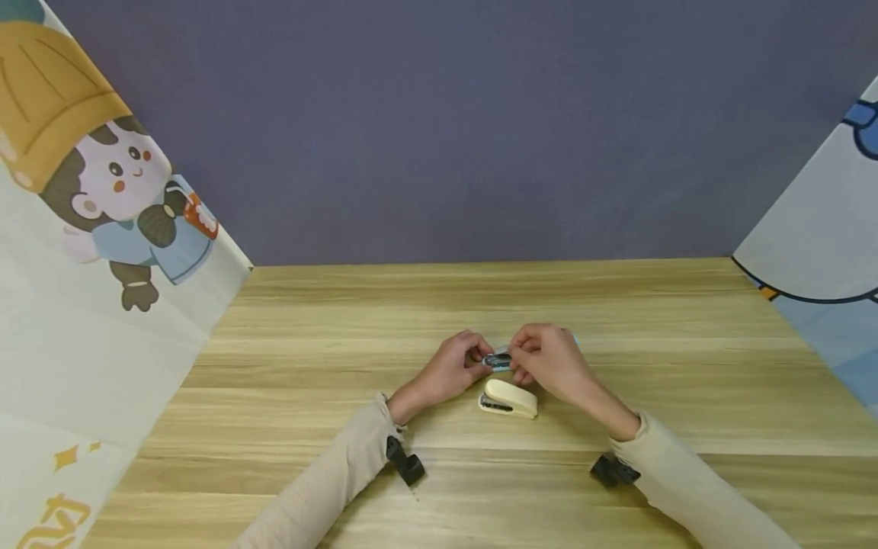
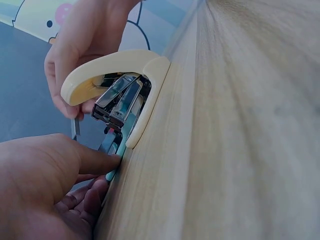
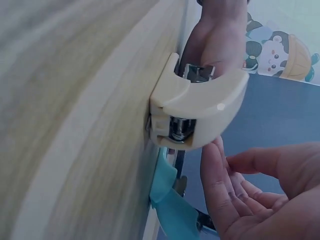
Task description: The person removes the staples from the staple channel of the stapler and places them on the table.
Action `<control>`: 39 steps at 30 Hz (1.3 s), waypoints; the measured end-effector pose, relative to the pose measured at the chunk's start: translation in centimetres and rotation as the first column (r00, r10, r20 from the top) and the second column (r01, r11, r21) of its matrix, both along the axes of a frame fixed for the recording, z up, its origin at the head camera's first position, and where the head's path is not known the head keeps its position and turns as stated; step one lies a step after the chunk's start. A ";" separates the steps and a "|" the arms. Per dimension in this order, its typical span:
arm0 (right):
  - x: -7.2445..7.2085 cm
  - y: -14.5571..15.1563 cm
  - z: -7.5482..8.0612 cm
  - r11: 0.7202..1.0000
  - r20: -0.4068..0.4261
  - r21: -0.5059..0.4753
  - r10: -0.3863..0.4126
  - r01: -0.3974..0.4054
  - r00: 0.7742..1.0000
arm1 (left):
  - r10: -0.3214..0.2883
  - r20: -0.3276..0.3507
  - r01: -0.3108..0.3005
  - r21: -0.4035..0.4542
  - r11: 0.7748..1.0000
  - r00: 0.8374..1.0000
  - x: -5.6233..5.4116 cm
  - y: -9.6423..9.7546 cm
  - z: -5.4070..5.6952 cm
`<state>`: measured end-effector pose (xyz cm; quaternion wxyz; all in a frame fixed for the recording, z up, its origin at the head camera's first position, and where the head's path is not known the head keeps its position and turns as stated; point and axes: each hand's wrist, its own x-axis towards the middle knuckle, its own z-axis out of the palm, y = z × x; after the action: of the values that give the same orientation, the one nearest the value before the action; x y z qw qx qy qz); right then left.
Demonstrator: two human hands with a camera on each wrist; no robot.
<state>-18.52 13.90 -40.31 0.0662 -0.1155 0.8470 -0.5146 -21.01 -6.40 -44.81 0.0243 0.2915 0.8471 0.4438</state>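
Observation:
My left hand [image 1: 447,371] grips one end of a light blue stapler [image 3: 176,212] low over the table, its thumb and fingers at the base. The stapler lies opened out, with its dark metal channel exposed in the head view. Over that channel, the thumb and fingertips of my right hand [image 1: 554,364] pinch a small grey metal strip [image 2: 75,129], which looks like a strip of staples. A cream stapler [image 1: 511,396] sits just in front of both hands, its jaws apart; in the wrist views it partly hides the blue one.
The wood-grain table [image 1: 329,305] runs back to a dark grey-blue panel [image 1: 466,137]. Cartoon-printed sheets [image 1: 137,335] stand along the left and right sides. Black camera mounts [image 1: 406,461] sit on both wrists over beige sleeves.

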 end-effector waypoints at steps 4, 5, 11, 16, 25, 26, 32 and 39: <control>0.4 0.6 0.2 1.000 0.000 -0.003 -0.012 0.012 1.000 | 0.005 0.003 -0.005 0.005 1.000 1.000 0.1 -0.1 -0.1; 0.5 0.8 0.3 1.000 -0.001 -0.003 -0.016 0.016 1.000 | 0.009 0.005 -0.009 0.004 1.000 1.000 0.1 -0.1 -0.1; 1.0 2.2 0.6 1.000 -0.031 0.009 -0.028 0.028 0.999 | 0.018 0.012 -0.018 -0.001 1.000 1.000 0.2 -0.1 -0.2; 1.6 3.5 0.7 0.999 -0.060 0.023 -0.031 0.032 0.998 | 0.005 0.013 -0.005 -0.007 1.000 1.000 0.2 0.0 -0.5; 2.8 5.0 0.8 0.997 -0.098 0.049 -0.050 0.055 0.994 | 0.004 0.008 -0.004 -0.014 1.000 1.000 0.1 0.0 -0.6; 2.9 5.2 0.8 0.997 -0.100 0.050 -0.053 0.058 0.994 | 0.003 0.007 -0.003 -0.015 1.000 1.000 0.2 0.0 -0.6; 2.9 6.7 0.5 0.994 -0.124 0.080 -0.068 0.078 0.990 | 0.008 0.001 -0.008 -0.020 1.000 1.000 0.2 0.0 -0.5; 2.9 8.5 0.5 0.987 -0.158 0.116 -0.096 0.116 0.983 | 0.008 -0.009 -0.009 -0.016 1.000 1.000 0.3 0.0 -0.5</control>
<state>-15.62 22.44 -39.80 -0.0191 -0.1048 0.8850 -0.4533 -20.71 -6.40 -45.36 0.0210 0.2896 0.8519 0.4359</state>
